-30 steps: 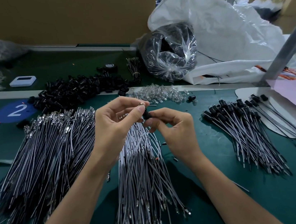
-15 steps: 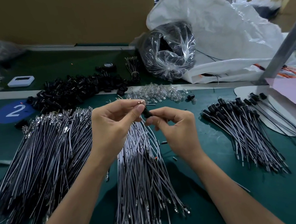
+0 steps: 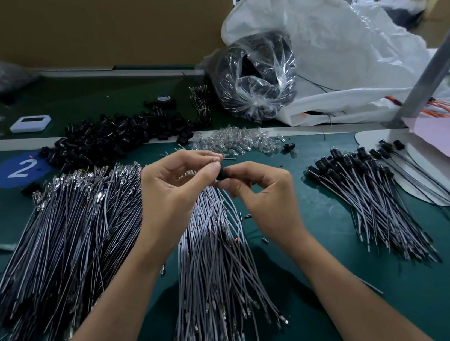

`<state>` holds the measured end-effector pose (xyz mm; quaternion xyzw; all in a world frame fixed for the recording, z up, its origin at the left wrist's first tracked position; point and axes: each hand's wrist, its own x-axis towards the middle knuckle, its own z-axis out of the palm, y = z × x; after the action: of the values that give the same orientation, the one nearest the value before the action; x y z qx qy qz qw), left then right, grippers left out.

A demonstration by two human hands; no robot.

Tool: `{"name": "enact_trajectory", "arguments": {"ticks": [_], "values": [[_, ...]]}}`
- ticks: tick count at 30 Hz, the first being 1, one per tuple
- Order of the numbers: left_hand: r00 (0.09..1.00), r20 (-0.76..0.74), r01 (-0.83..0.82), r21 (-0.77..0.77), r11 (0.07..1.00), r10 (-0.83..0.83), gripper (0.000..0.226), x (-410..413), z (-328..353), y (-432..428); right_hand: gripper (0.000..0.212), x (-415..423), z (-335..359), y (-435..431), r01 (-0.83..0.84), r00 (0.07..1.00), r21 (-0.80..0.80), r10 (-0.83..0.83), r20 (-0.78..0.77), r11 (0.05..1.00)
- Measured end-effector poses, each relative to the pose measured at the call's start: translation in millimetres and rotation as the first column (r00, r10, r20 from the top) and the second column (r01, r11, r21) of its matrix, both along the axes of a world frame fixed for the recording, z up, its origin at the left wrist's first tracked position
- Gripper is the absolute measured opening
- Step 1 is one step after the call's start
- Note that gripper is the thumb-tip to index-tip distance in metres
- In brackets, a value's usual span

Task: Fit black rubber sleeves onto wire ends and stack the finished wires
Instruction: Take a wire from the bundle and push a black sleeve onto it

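My left hand [image 3: 175, 194] pinches the metal-tipped end of a grey wire between thumb and fingers. Touching it, my right hand [image 3: 261, 194] pinches a black rubber sleeve [image 3: 222, 174] at the wire end. Both hands hover over a bundle of grey wires [image 3: 217, 271] on the green table [image 3: 335, 299]. A larger pile of bare wires [image 3: 63, 234] lies to the left. Wires with black sleeves fitted [image 3: 370, 197] are stacked to the right. Loose black sleeves [image 3: 116, 136] are heaped at the back.
Clear plastic parts [image 3: 231, 141] lie behind the hands. A clear bag of black parts [image 3: 254, 77] and a big white bag [image 3: 344, 40] stand at the back right. A metal post [image 3: 433, 62] slants on the right. A white device [image 3: 30, 123] sits far left.
The hands have stayed together over the middle bundle, shifting only slightly. The sleeve remains pinched at the wire end between both hands.
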<state>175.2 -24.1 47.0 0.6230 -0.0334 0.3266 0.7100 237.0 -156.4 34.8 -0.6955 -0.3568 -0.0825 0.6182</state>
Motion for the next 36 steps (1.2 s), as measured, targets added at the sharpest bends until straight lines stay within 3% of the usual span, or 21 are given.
{"name": "enact_trajectory", "arguments": {"ticks": [7,14,24,28,36], "values": [[0.998,-0.053,-0.033,0.095,0.995,0.038,0.009,1.1,-4.1,-1.5,0.019,-1.5,-4.2,-0.8,-0.004,1.000,-0.063,0.003,-0.025,0.998],[0.978,-0.171,0.127,0.057,0.990,-0.115,0.026,1.1,-2.9,-6.7,0.014,0.8,-5.2,-3.1,0.044,0.998,-0.012,-0.043,0.045,0.999],[0.995,-0.034,0.096,-0.014,0.995,-0.096,0.022,0.7,-1.0,-15.6,0.024,-1.3,-5.0,-1.5,-0.011,1.000,0.031,0.010,0.019,0.999],[0.998,-0.014,0.069,-0.016,0.998,-0.069,0.016,-0.2,-2.1,-16.1,0.010,-2.8,-7.5,0.6,-0.066,0.997,0.073,0.069,-0.038,0.995],[0.974,-0.152,0.164,-0.049,0.985,-0.170,0.032,-0.1,-0.7,-15.8,0.019,-2.0,-8.3,-0.9,0.009,1.000,0.044,-0.008,-0.020,0.999]]}}
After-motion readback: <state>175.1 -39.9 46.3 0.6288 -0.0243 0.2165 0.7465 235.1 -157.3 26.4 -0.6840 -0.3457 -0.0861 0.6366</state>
